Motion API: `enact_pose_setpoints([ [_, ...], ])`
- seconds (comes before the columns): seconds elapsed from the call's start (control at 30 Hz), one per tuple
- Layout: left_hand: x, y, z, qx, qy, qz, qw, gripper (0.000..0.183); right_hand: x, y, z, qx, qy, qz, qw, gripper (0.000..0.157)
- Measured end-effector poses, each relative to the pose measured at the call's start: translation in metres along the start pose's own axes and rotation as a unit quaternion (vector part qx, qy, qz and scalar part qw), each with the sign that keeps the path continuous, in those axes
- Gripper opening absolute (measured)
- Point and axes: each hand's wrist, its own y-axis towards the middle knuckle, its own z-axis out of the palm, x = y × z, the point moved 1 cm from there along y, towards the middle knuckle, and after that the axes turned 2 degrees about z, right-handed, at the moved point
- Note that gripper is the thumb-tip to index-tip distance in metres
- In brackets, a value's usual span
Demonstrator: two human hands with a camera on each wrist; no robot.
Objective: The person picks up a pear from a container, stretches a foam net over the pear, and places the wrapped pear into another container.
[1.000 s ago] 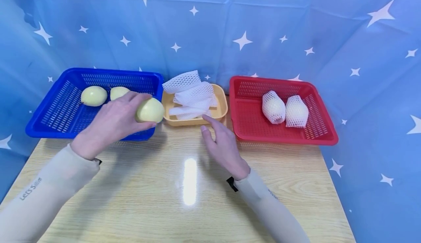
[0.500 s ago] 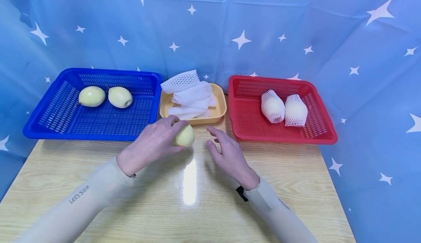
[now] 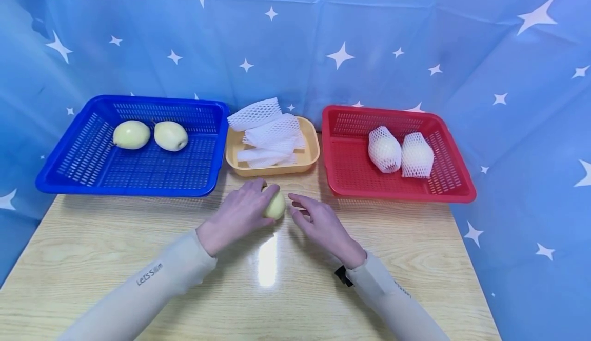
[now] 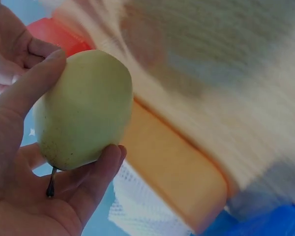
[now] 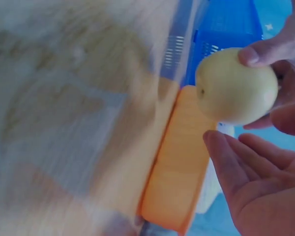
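Observation:
A pale yellow-green pear (image 3: pixel 275 206) is gripped in my left hand (image 3: pixel 242 213), over the table in front of the small tan tray. In the left wrist view thumb and fingers curl round the pear (image 4: pixel 86 108), its dark stem pointing toward the palm. My right hand (image 3: pixel 325 228) is just to the right of the pear, fingers loosely bent and holding nothing. From the right wrist view, the fingertips of my right hand (image 5: pixel 265 177) lie close under the pear (image 5: pixel 236 86). White foam net sleeves (image 3: pixel 272 131) are piled in the tan tray (image 3: pixel 300 167).
At the left is a blue basket (image 3: pixel 138 189) with two bare pears (image 3: pixel 171 136). A red basket (image 3: pixel 401 193) at the right contains two pears in foam nets (image 3: pixel 417 155). Behind them hangs a blue curtain (image 3: pixel 295 33) with white stars. All three containers line the table's back.
From the blue basket's front right, my left hand has carried the pear right and toward me, past the tan tray. My right hand has drawn back slightly from the tray, toward me.

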Motion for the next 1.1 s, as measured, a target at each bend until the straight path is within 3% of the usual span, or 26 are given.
enact_pose_setpoints([
  [0.27, -0.002, 0.000, 0.015, 0.023, -0.001, -0.017, 0.9996, 0.070, -0.006, 0.000, 0.004, 0.029, 0.004, 0.019, 0.999, 0.042],
  [0.4, -0.004, 0.002, 0.018, 0.030, -0.015, -0.024, 0.9992, 0.088, -0.008, 0.000, 0.005, 0.043, 0.025, 0.042, 0.998, 0.044],
  [0.5, -0.004, 0.005, 0.019, 0.031, -0.041, -0.024, 0.9984, 0.105, -0.013, 0.000, 0.005, 0.054, 0.049, 0.058, 0.996, 0.048],
  [0.63, -0.003, 0.005, 0.019, 0.031, -0.094, -0.030, 0.9946, 0.112, -0.017, 0.001, 0.006, 0.066, 0.094, 0.085, 0.990, 0.055],
  [0.8, 0.003, 0.000, 0.020, 0.033, -0.175, -0.054, 0.9825, 0.110, -0.019, 0.002, 0.007, 0.073, 0.131, 0.106, 0.983, 0.062],
  [0.93, 0.010, -0.006, 0.023, 0.028, -0.235, -0.090, 0.9673, 0.103, -0.018, 0.003, 0.007, 0.069, 0.119, 0.114, 0.984, 0.065],
  [1.1, 0.015, -0.012, 0.026, 0.008, -0.292, -0.107, 0.9502, 0.077, -0.017, 0.005, 0.008, 0.064, 0.093, 0.113, 0.987, 0.067],
])
